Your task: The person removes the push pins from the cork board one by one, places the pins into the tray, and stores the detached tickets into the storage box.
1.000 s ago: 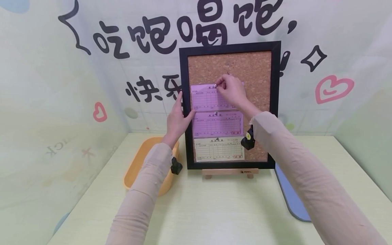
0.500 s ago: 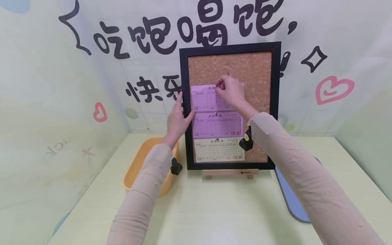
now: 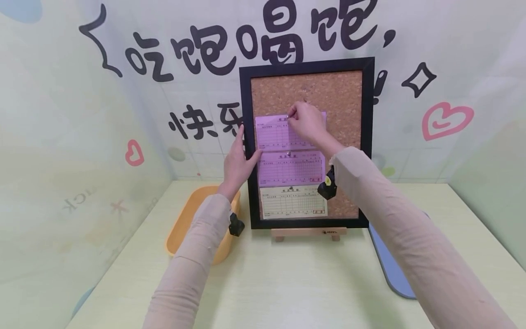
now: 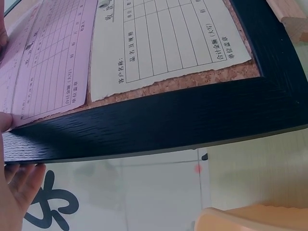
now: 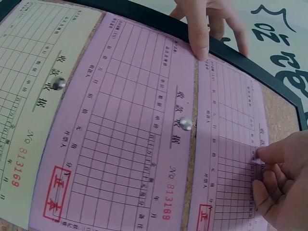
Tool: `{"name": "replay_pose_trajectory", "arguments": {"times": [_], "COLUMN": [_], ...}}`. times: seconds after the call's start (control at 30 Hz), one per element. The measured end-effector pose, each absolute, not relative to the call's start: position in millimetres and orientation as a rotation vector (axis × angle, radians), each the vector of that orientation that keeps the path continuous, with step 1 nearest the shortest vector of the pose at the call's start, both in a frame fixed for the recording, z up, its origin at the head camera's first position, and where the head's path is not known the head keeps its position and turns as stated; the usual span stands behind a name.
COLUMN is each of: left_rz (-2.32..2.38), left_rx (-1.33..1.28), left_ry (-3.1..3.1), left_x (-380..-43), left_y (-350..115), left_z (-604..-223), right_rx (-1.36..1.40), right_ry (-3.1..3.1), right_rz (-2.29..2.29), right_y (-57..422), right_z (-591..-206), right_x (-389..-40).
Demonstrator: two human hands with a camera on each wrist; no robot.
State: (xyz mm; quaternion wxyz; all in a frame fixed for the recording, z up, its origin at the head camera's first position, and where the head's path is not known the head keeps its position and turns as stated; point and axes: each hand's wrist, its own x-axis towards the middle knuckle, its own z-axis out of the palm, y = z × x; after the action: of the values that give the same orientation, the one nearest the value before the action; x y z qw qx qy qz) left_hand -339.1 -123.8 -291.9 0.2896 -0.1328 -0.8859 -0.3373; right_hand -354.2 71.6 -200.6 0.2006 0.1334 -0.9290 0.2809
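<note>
A cork board (image 3: 345, 137) in a black frame stands upright on a small wooden easel (image 3: 308, 231). My left hand (image 3: 239, 160) grips the frame's left side, thumb in front and fingers behind the edge. At the top edge of the upper pink receipt slip (image 3: 271, 132), my right hand (image 3: 309, 122) pinches a silver push pin (image 3: 288, 117), mostly covered by the fingers. Below it hang a second pink slip (image 3: 287, 171) and a pale yellow slip (image 3: 287, 203), each held by a silver pin (image 5: 186, 123) or a similar pin (image 5: 58, 83).
An orange tub (image 3: 181, 219) stands left of the board, partly behind my left forearm. To the right, a blue flat mat or tray (image 3: 390, 265) lies partly under my right forearm. A wall with large printed characters (image 3: 283, 29) rises close behind the board.
Both hands stay in nearly the same places. The right hand and wrist shift very slightly while the fingers stay at the pin; the head view moves a little.
</note>
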Motion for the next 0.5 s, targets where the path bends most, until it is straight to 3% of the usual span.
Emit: {"name": "replay_pose_trajectory", "arguments": {"times": [0.5], "left_rz": [-0.891], "left_rx": [-0.359], "left_ry": [-2.350], "left_x": [-339.4], "left_y": [-124.3], "left_z": [-293.1], "right_rx": [0.427], "right_ry": [-2.597], "right_rz": [0.773], "right_y": [71.6], "right_z": [-198.2], "right_x": [-354.4]}}
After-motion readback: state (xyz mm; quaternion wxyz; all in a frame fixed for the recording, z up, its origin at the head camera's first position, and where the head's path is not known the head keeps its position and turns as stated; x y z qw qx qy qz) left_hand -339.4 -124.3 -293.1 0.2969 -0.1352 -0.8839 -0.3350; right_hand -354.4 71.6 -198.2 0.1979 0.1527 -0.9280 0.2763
